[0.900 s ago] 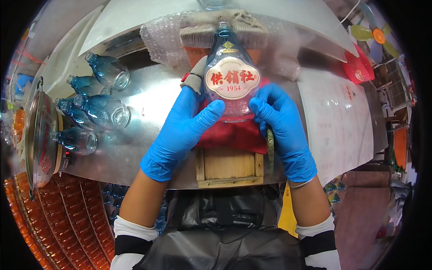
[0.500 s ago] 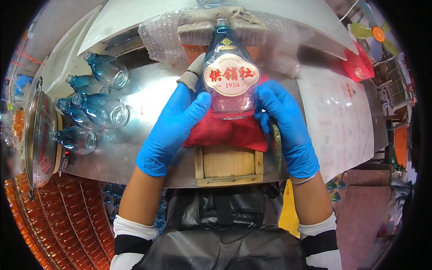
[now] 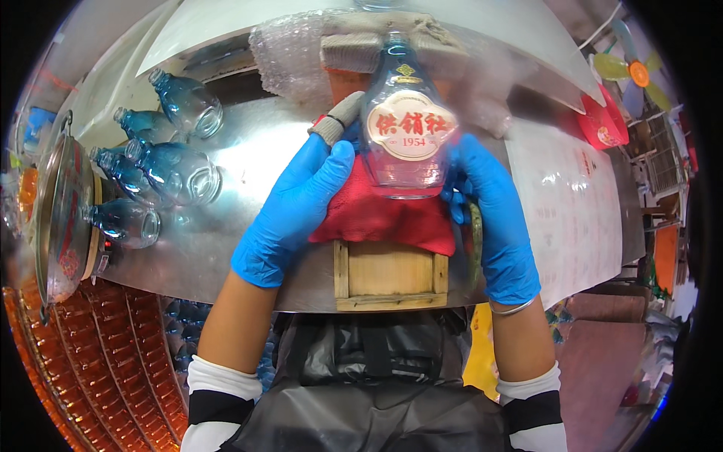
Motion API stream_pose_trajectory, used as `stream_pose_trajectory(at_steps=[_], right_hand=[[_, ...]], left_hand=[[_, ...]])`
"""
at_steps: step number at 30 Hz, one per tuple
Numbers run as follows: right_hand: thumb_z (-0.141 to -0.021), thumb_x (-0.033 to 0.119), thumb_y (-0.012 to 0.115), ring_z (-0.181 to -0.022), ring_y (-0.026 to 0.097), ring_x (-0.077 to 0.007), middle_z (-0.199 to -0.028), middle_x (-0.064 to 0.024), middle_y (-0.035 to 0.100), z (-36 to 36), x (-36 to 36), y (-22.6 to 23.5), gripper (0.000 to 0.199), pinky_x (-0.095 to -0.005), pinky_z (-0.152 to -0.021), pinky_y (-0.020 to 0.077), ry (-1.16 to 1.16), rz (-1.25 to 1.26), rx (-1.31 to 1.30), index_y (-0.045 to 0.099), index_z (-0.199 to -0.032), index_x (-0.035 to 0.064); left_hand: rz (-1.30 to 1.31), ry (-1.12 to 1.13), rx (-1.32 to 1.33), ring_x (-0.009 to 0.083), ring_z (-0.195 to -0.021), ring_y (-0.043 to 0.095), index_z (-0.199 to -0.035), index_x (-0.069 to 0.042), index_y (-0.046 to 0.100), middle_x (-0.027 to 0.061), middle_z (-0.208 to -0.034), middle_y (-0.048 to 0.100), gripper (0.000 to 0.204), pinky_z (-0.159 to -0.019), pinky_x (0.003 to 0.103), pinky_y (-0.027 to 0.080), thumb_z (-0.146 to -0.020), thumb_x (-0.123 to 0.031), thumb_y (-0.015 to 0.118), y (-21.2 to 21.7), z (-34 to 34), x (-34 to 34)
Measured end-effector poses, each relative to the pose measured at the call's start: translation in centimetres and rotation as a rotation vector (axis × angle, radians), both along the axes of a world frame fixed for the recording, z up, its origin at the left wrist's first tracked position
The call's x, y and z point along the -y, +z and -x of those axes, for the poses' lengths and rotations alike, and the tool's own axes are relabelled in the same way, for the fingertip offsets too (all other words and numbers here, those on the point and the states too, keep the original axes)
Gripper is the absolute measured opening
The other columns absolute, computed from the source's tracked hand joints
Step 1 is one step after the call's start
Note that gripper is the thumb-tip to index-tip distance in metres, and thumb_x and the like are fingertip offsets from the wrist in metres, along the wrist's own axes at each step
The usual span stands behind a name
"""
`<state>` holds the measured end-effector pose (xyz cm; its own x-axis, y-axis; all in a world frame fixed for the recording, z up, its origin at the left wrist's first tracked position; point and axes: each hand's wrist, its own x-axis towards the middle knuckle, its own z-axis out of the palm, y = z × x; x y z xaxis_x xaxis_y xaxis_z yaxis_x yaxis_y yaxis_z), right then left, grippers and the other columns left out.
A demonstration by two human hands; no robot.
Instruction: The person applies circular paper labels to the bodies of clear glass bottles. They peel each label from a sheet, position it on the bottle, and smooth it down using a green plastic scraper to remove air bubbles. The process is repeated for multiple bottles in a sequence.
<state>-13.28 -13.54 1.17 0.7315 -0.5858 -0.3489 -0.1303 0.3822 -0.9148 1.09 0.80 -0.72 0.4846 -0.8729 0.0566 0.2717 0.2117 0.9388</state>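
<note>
A blue-tinted glass bottle [image 3: 407,169] with a cream label with red writing [image 3: 412,124] lies face up, neck away from me, over a red cloth [image 3: 354,200]. At its left side is my blue-gloved left hand [image 3: 301,188], which wears a grey knit cover [image 3: 339,119] on one finger. Its fingers reach against and partly behind the glass, while the thumb stands off the bottle. My blue-gloved right hand [image 3: 493,203] grips the lower right side, fingers curled and somewhat blurred. Beneath the cloth shows a wooden block [image 3: 392,275].
Several blue glass bottles [image 3: 181,173] lie at the left on the metal table [image 3: 203,267]. A folded knit cloth [image 3: 350,53] and bubble wrap [image 3: 290,64] are behind the held bottle. Label sheets [image 3: 565,218] cover the right side; a small fan [image 3: 639,73] stands beyond.
The whole view has shifted, so the bottle and table things appear farther right. My left thumb has moved slightly away from the glass. My right hand stays at the bottle's lower right side.
</note>
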Motion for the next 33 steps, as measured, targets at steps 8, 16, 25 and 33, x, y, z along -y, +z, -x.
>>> stream_pose_trajectory(at_steps=[8, 16, 25, 33], right_hand=[[-0.083, 0.025, 0.067, -0.064, 0.048, -0.0051, -0.074, 0.0022, 0.053, 0.1, -1.4, -0.4, 0.021, -0.0184, -0.055, 0.0373, -0.034, 0.168, 0.043, 0.054, -0.085, 0.0088], [-0.083, 0.022, 0.067, -0.066, 0.049, -0.0057, -0.076, 0.0019, 0.052, 0.5, -1.6, -0.7, 0.021, -0.0186, -0.057, 0.0385, -0.046, 0.182, 0.07, 0.053, -0.088, 0.0073], [-0.081, 0.018, 0.068, -0.07, 0.048, -0.0061, -0.078, 0.0015, 0.052, 0.3, -1.8, -0.3, 0.021, -0.0194, -0.063, 0.0397, -0.065, 0.153, 0.039, 0.052, -0.089, 0.0067], [-0.078, 0.01, 0.071, -0.074, 0.052, -0.0073, -0.081, 0.0009, 0.054, 0.2, -1.9, -0.8, 0.025, -0.0204, -0.067, 0.0441, -0.07, 0.177, 0.108, 0.05, -0.09, 0.0069]], left_hand=[[0.043, 0.063, 0.169, 0.0202, -0.121, 0.04, -0.138, 0.002, 0.025, 0.0151, -0.132, 0.041, 0.064, -0.102, 0.032, 0.032, -0.088, -0.019, 0.058, -1.1, 0.4, 0.8], [0.057, 0.024, 0.21, 0.0232, -0.126, 0.036, -0.139, 0.002, 0.024, 0.0164, -0.136, 0.038, 0.073, -0.105, 0.034, 0.028, -0.084, -0.025, 0.063, -1.5, 0.2, 0.3], [0.103, -0.049, 0.3, 0.0265, -0.132, 0.028, -0.14, 0.002, 0.018, 0.0189, -0.141, 0.03, 0.083, -0.108, 0.036, 0.022, -0.08, -0.028, 0.067, -1.6, -0.5, 0.0], [-0.013, 0.047, 0.452, 0.0274, -0.134, 0.024, -0.141, 0.002, 0.016, 0.0201, -0.143, 0.025, 0.083, -0.109, 0.036, 0.02, -0.082, -0.031, 0.065, -1.4, 0.4, 0.5]])
